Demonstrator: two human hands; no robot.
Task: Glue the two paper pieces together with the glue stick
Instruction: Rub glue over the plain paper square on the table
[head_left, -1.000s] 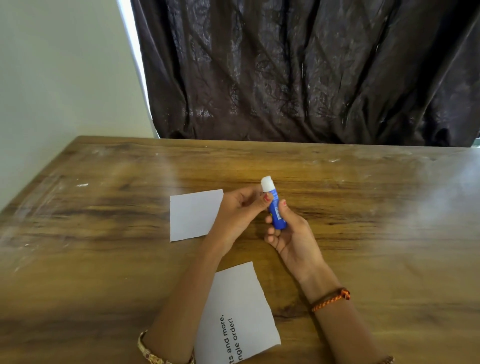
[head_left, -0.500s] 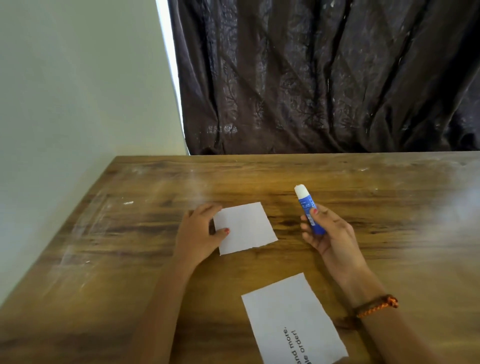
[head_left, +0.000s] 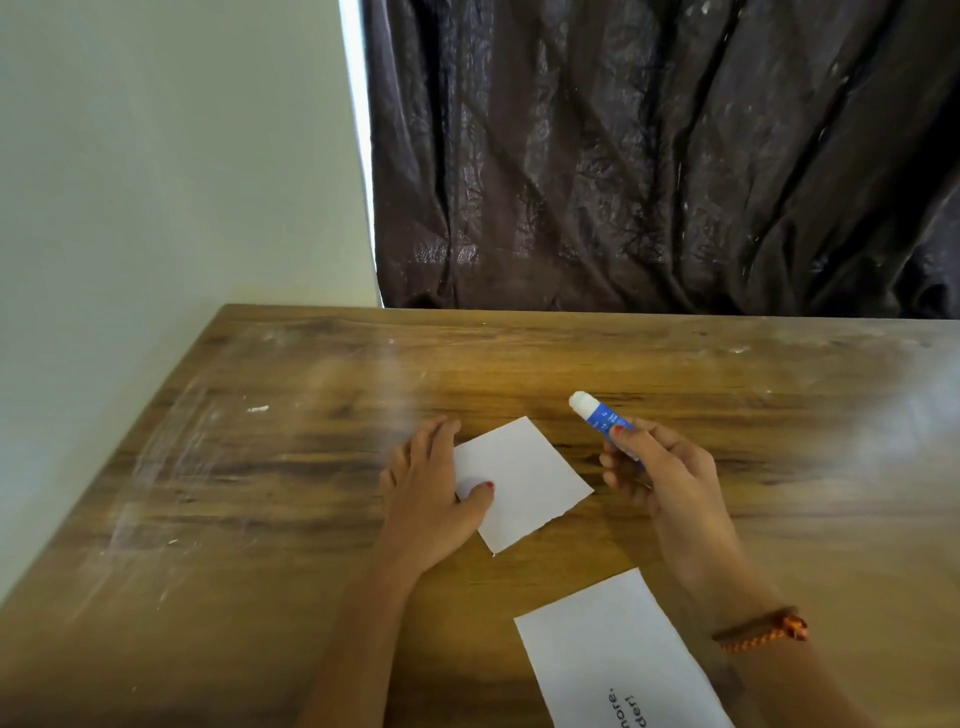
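A small blank white paper piece (head_left: 527, 480) lies on the wooden table (head_left: 260, 467). My left hand (head_left: 428, 493) rests flat at its left edge, thumb pressing on the sheet. My right hand (head_left: 660, 467) is closed around a blue glue stick (head_left: 602, 415), held just right of the small piece, its white tip pointing up and to the left. A larger white paper piece (head_left: 618, 654) with some printed text lies nearer to me, at the bottom edge of the view, touched by neither hand.
A dark curtain (head_left: 665, 156) hangs behind the table's far edge, beside a pale wall (head_left: 171, 156) on the left. The table's left edge runs diagonally from the far corner toward me. An orange bracelet (head_left: 763, 629) is on my right wrist.
My left hand left the glue stick and came down on the small paper piece, sliding its thumb onto the sheet. The right hand kept the glue stick and tilted it leftward. The view swung left.
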